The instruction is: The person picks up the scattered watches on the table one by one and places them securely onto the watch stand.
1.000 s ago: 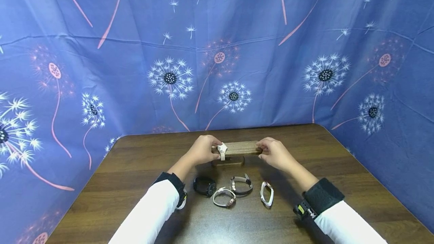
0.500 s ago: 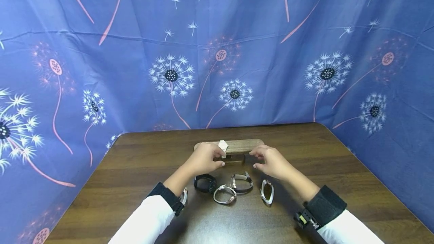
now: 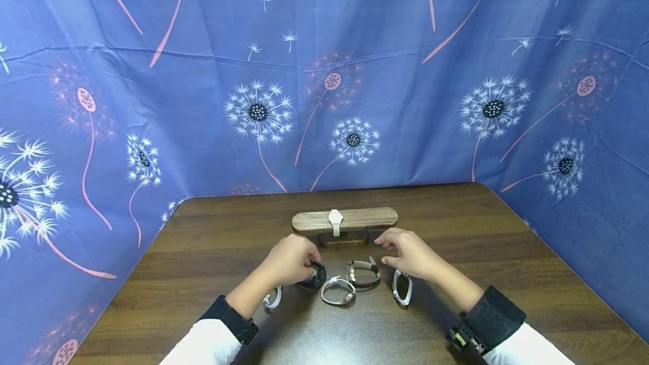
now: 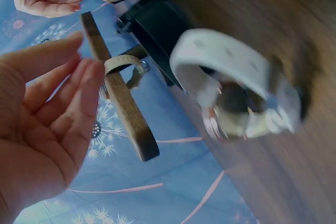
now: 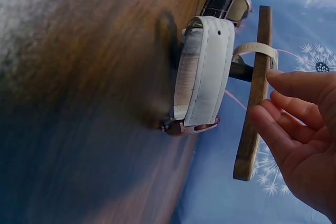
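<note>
A white watch [image 3: 336, 221] is strapped round the wooden bar of a watch stand [image 3: 367, 217]. My left hand [image 3: 291, 259] is over the black watch [image 3: 318, 276] on the table, hiding part of it. In the left wrist view its fingers are loosely bent with nothing between them, and the black watch [image 4: 160, 27] lies beyond them. My right hand [image 3: 408, 252] hovers in front of the stand's right end, thumb and fingers apart and holding nothing. Just below it lies a white-strapped watch [image 3: 402, 289], seen large in the right wrist view.
Between the hands lie a slim white-strapped watch [image 3: 338, 292] and a dark-strapped watch with a pale lining [image 3: 366, 272]. Another white-strapped watch [image 3: 272, 298] sits beside the left forearm. A blue dandelion-print cloth [image 3: 405, 100] hangs behind the wooden table [image 3: 203, 252].
My left hand has left the white watch on the stand and come down toward me to the black watch. The right hand has drawn back from the bar's right end.
</note>
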Tool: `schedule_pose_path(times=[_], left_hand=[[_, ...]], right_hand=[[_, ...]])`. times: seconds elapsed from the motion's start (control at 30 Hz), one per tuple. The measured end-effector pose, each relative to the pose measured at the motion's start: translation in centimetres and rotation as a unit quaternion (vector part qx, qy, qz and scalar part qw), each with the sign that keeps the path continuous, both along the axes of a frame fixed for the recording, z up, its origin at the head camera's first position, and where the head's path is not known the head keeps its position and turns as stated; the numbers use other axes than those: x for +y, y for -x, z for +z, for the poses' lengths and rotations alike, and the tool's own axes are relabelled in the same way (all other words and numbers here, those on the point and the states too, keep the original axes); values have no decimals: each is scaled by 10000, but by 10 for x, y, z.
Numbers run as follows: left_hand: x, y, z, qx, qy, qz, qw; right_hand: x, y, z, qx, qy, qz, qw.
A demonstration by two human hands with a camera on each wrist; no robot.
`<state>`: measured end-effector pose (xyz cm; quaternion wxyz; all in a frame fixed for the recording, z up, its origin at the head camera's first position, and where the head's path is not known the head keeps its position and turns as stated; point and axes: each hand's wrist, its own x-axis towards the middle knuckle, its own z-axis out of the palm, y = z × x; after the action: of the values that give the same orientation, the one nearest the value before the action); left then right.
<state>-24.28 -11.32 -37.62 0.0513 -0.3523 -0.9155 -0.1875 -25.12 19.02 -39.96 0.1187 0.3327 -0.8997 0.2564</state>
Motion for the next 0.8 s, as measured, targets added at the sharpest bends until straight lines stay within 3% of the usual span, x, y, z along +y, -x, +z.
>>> schedule_pose_path(times=[0.17,0.37,0.57,0.8], left_hand=[[-6,-5,-6,74,837,218,9962],[-2,-6,-12,190,1333,154,9908],[0,-4,-22,393,1581,-18,9866],[1,-3,-24,631,1541,-12,9860]], right_hand=[[1,-2,1,-42,69,-19,10000],[2,-3,2,-17,137,-34,9999],[2,-3,1,49,174,77,9998],[2,-5,1,-157,246,15,9996]])
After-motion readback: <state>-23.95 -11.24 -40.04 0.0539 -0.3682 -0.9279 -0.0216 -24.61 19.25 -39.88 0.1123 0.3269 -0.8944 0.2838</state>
